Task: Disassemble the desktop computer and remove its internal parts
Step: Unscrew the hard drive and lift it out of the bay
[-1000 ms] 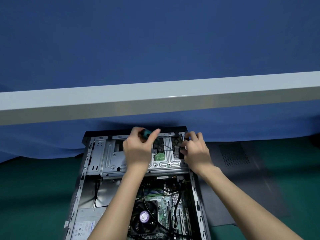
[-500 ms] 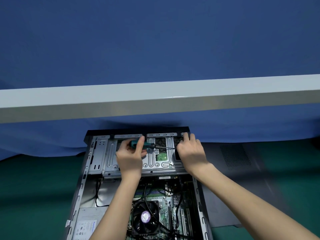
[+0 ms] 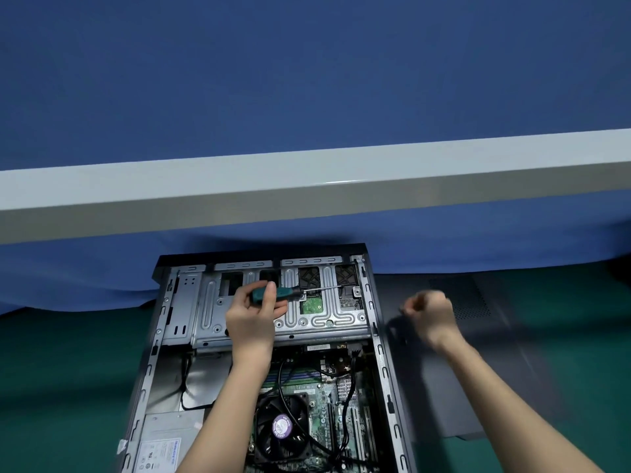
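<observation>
PSU label (image 3: 160, 455), fan sticker (image 3: 282, 426) txt illegible; screwdriver (image 3: 283, 292) in L hand (image 3: 254, 315)

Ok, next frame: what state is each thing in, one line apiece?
computer case: lying flat, open, internals exposed.
side panel: off, flat to the right of the case.
drive cage: mounted in the case.
screwdriver: gripped, shaft across the cage.
left hand: grips the screwdriver handle.
right hand: curled over the side panel, blurred; contents unclear.
</observation>
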Available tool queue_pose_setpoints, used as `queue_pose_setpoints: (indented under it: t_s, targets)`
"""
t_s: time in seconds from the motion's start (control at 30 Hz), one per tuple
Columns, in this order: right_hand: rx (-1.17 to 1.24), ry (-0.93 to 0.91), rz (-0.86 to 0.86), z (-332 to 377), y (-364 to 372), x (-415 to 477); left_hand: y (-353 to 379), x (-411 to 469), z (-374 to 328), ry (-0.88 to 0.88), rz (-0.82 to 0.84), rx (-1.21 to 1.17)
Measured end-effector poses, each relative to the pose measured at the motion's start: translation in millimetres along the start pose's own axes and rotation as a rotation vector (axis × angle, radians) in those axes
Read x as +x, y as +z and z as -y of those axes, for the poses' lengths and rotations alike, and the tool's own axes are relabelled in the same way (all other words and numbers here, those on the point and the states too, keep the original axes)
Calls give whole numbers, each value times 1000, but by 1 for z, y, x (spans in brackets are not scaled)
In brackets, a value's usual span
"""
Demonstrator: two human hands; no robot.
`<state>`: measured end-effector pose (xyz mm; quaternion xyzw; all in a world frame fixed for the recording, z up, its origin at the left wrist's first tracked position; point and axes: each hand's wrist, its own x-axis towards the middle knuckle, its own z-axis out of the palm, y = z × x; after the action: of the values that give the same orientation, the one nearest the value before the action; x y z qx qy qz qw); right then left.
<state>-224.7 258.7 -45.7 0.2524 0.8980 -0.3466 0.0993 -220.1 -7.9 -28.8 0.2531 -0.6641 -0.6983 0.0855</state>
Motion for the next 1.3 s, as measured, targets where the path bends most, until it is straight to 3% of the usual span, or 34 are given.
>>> queue_pose_setpoints:
  t_s: [0.37,0.53,0.7,0.87,0.93,1.0,1.07,1.13,1.23,1.3]
  targets:
    - [-216,157,63,-69,43,12,-3,5,4,-20,29,-49]
    - [-134,181,-93,-67,30,9,-4,2,-1,-58,25,-77]
    - [214,-2,-296,-9,-3,-20,3,-14,-19,-259,10,-329]
    - [681,-311,45,67,-10,-70,42,-61,-33,-317,322,-397]
    - [808,-322,67,82,-9,-79,51,-73,-37,-270,411,-323]
    - [871,-308,-20,84,-11,-79,48,-77,-36,-230,390,-164]
    - [796,-299,-123,76,-14,-78,32,-78,-27,-205,326,79]
    - [522,-291,-167,64,-9,-77,13,-83,-12,-273,286,237]
    - [37,-201,-111,49,11,-85,0,-89,7,-496,264,207]
    - [-142,-183,-101,47,25,-91,-1,-85,15,-574,228,103]
